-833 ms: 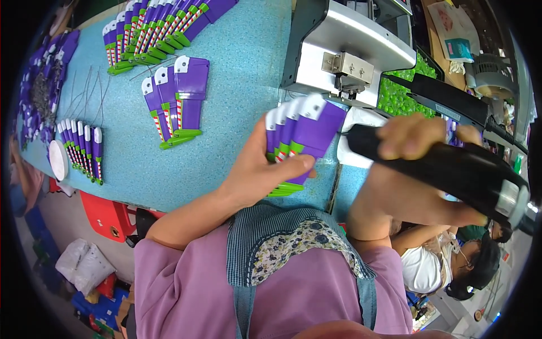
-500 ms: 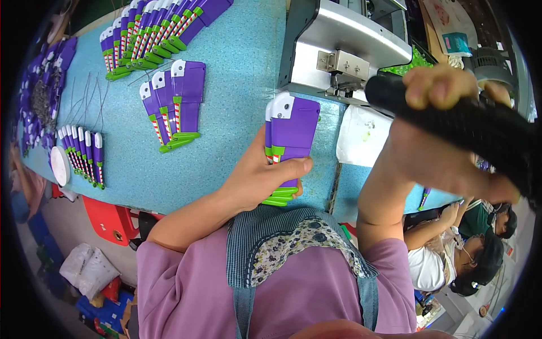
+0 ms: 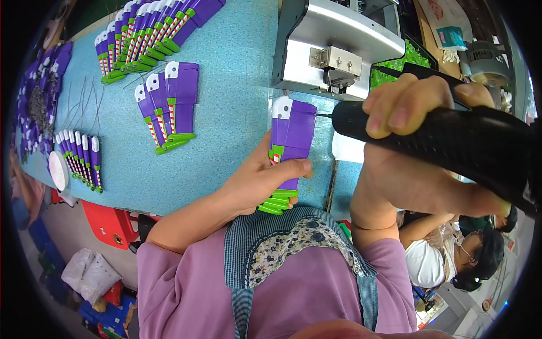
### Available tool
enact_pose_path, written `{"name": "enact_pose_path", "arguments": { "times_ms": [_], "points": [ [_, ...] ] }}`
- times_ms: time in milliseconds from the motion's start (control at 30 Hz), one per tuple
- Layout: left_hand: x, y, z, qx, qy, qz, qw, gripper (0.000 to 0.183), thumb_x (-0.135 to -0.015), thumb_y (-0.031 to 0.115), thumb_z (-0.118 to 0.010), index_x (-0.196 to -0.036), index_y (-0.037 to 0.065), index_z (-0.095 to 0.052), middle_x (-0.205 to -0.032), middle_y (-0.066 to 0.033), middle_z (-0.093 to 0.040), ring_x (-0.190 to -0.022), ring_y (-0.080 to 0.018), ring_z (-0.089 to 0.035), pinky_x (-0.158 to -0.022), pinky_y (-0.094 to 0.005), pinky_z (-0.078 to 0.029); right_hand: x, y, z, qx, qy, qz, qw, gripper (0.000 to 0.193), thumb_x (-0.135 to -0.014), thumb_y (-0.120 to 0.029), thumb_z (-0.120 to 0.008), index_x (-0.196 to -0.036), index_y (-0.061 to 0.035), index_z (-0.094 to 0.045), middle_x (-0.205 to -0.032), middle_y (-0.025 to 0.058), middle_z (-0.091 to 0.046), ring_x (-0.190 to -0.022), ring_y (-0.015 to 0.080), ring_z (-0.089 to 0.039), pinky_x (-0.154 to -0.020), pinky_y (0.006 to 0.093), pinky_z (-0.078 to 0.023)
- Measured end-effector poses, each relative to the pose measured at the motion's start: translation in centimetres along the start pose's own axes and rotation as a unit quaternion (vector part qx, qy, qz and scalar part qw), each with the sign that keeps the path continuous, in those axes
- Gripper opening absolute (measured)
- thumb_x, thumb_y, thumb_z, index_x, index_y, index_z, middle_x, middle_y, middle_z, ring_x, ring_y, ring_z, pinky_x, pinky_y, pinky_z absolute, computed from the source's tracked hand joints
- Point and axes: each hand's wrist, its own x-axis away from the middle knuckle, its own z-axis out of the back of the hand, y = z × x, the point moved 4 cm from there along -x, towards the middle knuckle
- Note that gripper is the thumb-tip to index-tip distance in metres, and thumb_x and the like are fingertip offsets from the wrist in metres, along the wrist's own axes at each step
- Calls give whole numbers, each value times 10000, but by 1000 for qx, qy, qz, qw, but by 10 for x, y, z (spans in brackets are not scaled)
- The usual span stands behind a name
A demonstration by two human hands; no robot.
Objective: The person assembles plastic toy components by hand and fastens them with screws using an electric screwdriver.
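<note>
My left hand [image 3: 271, 181] is closed around a small stack of purple plastic toy parts [image 3: 294, 127], shaped like wings, with a white corner, a red-and-white striped strip and green ends. My right hand [image 3: 406, 130] grips a black electric screwdriver [image 3: 440, 133] from the right, lying nearly level. Its thin bit [image 3: 324, 115] points left and appears to meet the stack's upper right edge; whether it touches a screw cannot be seen. Three similar wing parts [image 3: 180, 85] lie fanned on the blue table to the left of the stack.
On the blue table [image 3: 231, 73] stands a grey metal machine [image 3: 339, 42], with green pieces [image 3: 409, 59] beside it. More finished-looking wing parts [image 3: 155, 28], narrow purple parts [image 3: 79, 150] and a purple heap [image 3: 42, 90] lie left. A red stool [image 3: 107, 223] and a co-worker [image 3: 435, 263] are near.
My right hand has brought the screwdriver left and down, so its bit now reaches the stack's edge. In my left hand, the parts look more closely lined up at the top.
</note>
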Motion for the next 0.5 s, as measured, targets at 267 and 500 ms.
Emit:
{"name": "enact_pose_path", "arguments": {
  "times_ms": [267,500],
  "points": [
    [1,-3,3,-49,15,-15,999,551,-841,145,-661,-1258,41,-317,-914,-64,-560,-721,-109,-562,-524,-287,-507,4,12,10,-38,-65,8,997,1027,-681,-892,-308,-1290,-72,-404,-722,103,-526,-537,211,-507,-533,341,-418],
    [-1,4,1,-35,-8,3,999,553,-840,154,-665,-1258,38,-322,-913,-75,-558,-687,-126,-568,-501,-292,-501,-12,7,18,-52,-69,36,996,974,-710,-871,-326,-1249,-68,-436,-756,124,-535,-593,227,-510,-568,341,-416]
  ]
}}
